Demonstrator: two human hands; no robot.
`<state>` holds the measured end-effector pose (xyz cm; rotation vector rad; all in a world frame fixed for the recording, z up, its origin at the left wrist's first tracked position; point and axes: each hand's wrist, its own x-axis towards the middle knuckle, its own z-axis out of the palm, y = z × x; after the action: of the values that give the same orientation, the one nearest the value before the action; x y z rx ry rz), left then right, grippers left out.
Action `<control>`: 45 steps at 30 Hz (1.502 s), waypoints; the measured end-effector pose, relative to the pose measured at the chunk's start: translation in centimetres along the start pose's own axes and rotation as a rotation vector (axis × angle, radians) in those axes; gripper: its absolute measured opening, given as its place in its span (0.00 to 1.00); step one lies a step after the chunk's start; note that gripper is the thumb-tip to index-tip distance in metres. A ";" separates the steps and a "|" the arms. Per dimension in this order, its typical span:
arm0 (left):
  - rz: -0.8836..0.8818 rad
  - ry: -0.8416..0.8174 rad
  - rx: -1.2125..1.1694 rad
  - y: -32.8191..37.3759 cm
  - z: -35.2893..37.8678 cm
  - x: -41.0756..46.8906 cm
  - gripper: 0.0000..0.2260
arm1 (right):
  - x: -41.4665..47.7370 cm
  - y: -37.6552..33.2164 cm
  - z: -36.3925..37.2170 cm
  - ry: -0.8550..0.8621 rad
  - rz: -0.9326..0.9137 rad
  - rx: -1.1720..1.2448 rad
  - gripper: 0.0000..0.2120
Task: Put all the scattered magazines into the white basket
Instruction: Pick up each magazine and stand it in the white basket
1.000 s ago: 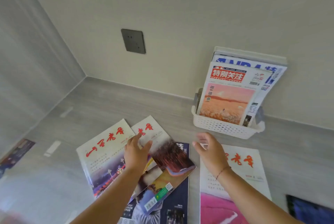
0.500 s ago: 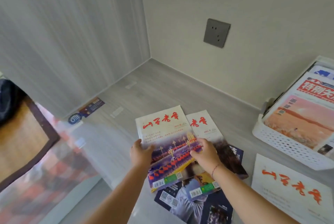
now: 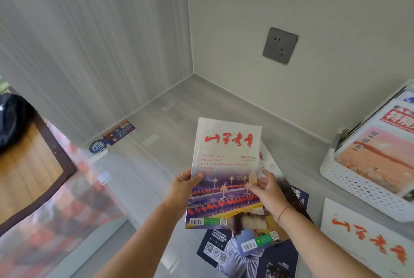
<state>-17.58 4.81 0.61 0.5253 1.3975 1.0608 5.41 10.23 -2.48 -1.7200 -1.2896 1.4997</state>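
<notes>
I hold a magazine (image 3: 226, 165) with red calligraphy and a street photo above the grey surface. My left hand (image 3: 182, 190) grips its left edge and my right hand (image 3: 265, 190) grips its right edge. Under it lie a second red-titled magazine (image 3: 270, 165) and a dark blue magazine (image 3: 226, 253). Another white magazine with red title (image 3: 367, 244) lies at the lower right. The white basket (image 3: 358, 190) stands at the right edge with several magazines upright in it.
The grey surface meets two walls in a corner (image 3: 193, 73). A grey wall socket (image 3: 280, 45) sits on the back wall. A sticker (image 3: 112, 137) lies near the left wall. To the left, beyond the surface's edge, are a wooden-framed item (image 3: 29, 165) and a red checked floor.
My two hands took hold of the red-titled magazine and lifted it off the pile, tilting it up toward me. My view swung left, so the basket now sits at the right edge.
</notes>
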 end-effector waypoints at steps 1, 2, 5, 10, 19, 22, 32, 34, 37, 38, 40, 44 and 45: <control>0.016 -0.062 0.029 0.4 0.1 -0.2 0.09 | 0.3 -0.1 -0.4 -0.006 0.012 0.060 0.26; 0.029 -0.120 0.047 0.8 0.4 -0.3 0.10 | 0.5 -0.2 -0.8 -0.013 0.019 0.132 0.20; 0.060 -0.220 0.074 2.2 1.7 -0.2 0.12 | 0.5 -0.4 -2.8 0.023 0.012 0.325 0.10; 0.190 -0.253 0.220 4.8 7.1 1.2 0.11 | -0.8 -0.7 -8.9 0.198 -0.101 0.333 0.09; 0.487 -0.394 0.374 10.0 26.2 3.5 0.07 | -5.9 -4.2 -26.3 0.693 -0.326 0.211 0.09; 0.588 -0.478 0.424 11.2 32.0 3.3 0.08 | -7.1 -4.9 -31.4 0.818 -0.340 0.112 0.07; 0.575 -0.298 0.615 6.3 38.5 6.3 0.06 | -3.9 0.4 -34.9 0.964 -0.133 0.011 0.04; 0.556 -0.266 0.636 5.2 38.7 7.1 0.06 | -2.9 1.6 -34.7 0.956 -0.094 0.001 0.04; 0.508 -0.221 0.665 4.0 38.6 8.2 0.04 | -2.0 3.0 -34.2 0.942 -0.058 -0.005 0.04; 0.495 -0.206 0.673 3.7 38.7 8.5 0.05 | -1.7 3.3 -34.3 0.942 -0.056 0.002 0.04; 0.485 -0.183 0.671 3.5 38.9 9.3 0.07 | -1.2 3.7 -34.5 0.949 -0.055 0.016 0.03; 0.514 -0.173 0.695 3.8 39.5 10.3 0.08 | -0.6 3.6 -35.0 0.990 -0.031 0.083 0.09; 0.519 -0.193 0.704 3.9 39.6 10.3 0.11 | -0.5 3.5 -35.0 0.985 -0.024 0.090 0.13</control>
<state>17.17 26.28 4.88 1.5266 1.4779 0.8544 39.68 15.32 3.79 -1.9545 -0.6823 0.4973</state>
